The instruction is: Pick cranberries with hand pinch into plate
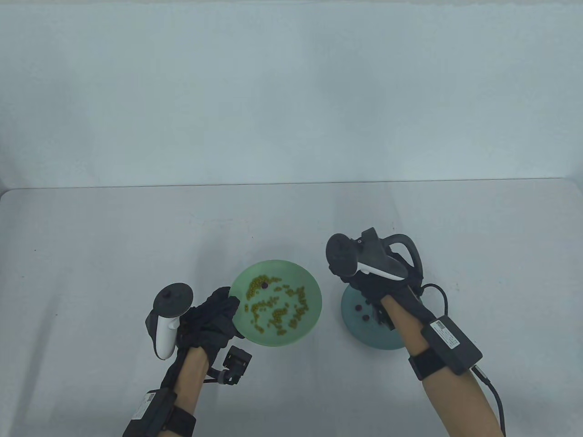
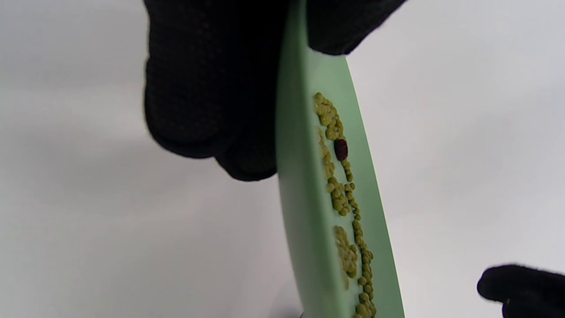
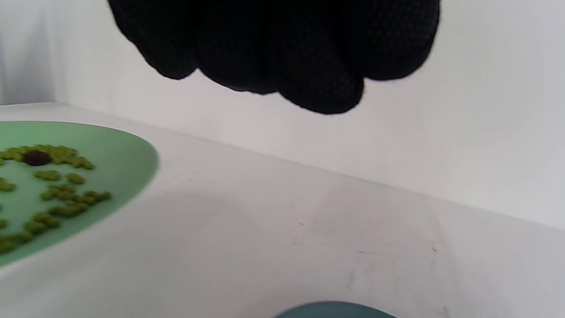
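Now one cranberry lies at nine o'clock from the right hand, whose grip is curled, contents unclear; the left hand holds the green plate's rim.

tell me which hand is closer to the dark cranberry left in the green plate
Left. The left hand grips the green plate at its left rim, near the cranberry. The right hand hangs over the blue plate, farther off.

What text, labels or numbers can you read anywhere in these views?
None can be read.
White sticker on the black box strapped to the right forearm: print too small and blurred.
White sticker on the black box strapped to the left forearm: also too blurred.
Green plate and blue plate: no markings visible.
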Demonstrator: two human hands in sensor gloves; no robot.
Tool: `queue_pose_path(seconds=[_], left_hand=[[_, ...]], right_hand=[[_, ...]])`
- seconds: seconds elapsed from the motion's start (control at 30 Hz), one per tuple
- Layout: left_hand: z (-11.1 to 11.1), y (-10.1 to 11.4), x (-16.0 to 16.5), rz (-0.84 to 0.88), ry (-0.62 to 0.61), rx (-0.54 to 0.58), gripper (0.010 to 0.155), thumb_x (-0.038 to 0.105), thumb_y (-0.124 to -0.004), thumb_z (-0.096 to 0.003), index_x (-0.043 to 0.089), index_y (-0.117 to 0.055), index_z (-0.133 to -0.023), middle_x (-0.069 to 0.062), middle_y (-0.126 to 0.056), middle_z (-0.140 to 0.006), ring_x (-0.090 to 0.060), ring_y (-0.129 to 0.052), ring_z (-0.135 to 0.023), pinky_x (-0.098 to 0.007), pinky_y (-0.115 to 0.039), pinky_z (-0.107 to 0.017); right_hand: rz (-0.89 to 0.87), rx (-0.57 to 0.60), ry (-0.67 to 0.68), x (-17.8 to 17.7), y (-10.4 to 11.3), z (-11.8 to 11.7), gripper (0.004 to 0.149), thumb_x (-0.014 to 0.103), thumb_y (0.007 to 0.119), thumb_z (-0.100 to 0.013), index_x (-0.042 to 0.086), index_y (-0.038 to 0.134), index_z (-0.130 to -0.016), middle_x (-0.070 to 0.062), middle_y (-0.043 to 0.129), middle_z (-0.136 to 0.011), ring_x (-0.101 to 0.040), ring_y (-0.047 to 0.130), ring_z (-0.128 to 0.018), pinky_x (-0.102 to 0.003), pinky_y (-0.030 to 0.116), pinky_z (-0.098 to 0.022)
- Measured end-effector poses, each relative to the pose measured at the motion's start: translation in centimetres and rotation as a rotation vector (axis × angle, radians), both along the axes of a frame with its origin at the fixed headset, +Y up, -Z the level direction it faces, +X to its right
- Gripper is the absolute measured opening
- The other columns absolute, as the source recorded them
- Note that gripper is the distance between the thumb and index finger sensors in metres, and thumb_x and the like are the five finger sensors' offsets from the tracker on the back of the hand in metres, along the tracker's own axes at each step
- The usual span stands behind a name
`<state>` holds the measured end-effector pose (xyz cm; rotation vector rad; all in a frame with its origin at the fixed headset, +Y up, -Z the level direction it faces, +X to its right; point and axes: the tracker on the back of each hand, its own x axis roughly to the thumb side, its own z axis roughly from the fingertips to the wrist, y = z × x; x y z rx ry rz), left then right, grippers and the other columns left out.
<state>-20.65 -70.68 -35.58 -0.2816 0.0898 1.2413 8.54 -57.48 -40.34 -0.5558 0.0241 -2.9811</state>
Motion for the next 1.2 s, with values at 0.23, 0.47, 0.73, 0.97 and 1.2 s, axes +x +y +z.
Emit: queue_pose_path(seconds=[0.23, 0.47, 0.73, 0.97, 1.2], left_hand=[[0.0, 0.0, 0.4, -0.006, -0.011, 0.002, 0.053, 0.023, -0.066, -0.0604, -0.003, -0.055, -0.106, -0.019, -0.083, -0.089, -0.025, -0.109, -0.055, -0.032, -0.097, -0.041], [0.0, 0.0, 0.4, 0.001, -0.012, 0.008, 0.053, 0.023, -0.066, -0.0604, -0.003, -0.055, -0.106, -0.019, -0.083, -0.089, -0.024, -0.11, -0.055, -0.032, -0.097, -0.041], [0.0, -0.1, 0.6, 0.002, -0.021, 0.011, 0.053, 0.023, -0.066, -0.0604, -0.003, -0.055, -0.106, -0.019, -0.083, -0.089, -0.025, -0.11, -0.055, -0.032, -0.097, -0.041], [0.0, -0.1, 0.4, -0.001, -0.017, 0.013, 0.053, 0.023, -0.066, -0.0604, -0.003, -0.055, -0.106, -0.02, -0.083, -0.089, -0.025, -0.109, -0.055, -0.032, -0.097, -0.041], [0.0, 0.0, 0.5, 0.003, -0.019, 0.011, 0.053, 0.023, -0.066, -0.0604, -0.004, -0.055, -0.106, -0.02, -0.083, -0.089, -0.025, -0.109, -0.055, -0.032, -0.097, -0.041]], right_hand=[[0.032, -0.013, 0.116, -5.5, -0.7, 0.6, 0.052, 0.048, 0.075, -0.053, 0.024, 0.076, -0.098, 0.01, 0.094, -0.055, -0.01, 0.099, -0.046, -0.034, 0.087, -0.041], [0.075, -0.052, 0.188, -9.0, -2.9, 1.2, 0.053, 0.047, 0.074, -0.054, 0.025, 0.073, -0.101, 0.01, 0.094, -0.056, -0.01, 0.099, -0.046, -0.033, 0.088, -0.041], [0.126, -0.087, 0.2, -10.5, -4.9, 1.1, 0.052, 0.046, 0.073, -0.054, 0.024, 0.073, -0.101, 0.01, 0.094, -0.055, -0.01, 0.099, -0.045, -0.034, 0.088, -0.041], [0.145, -0.1, 0.204, -10.6, -5.2, 1.1, 0.053, 0.046, 0.074, -0.054, 0.024, 0.072, -0.102, 0.011, 0.094, -0.055, -0.01, 0.099, -0.045, -0.033, 0.088, -0.041], [0.067, -0.088, 0.207, -10.4, -3.6, 1.2, 0.045, 0.045, 0.074, -0.054, 0.024, 0.08, -0.094, 0.011, 0.093, -0.054, -0.01, 0.099, -0.045, -0.033, 0.088, -0.041]])
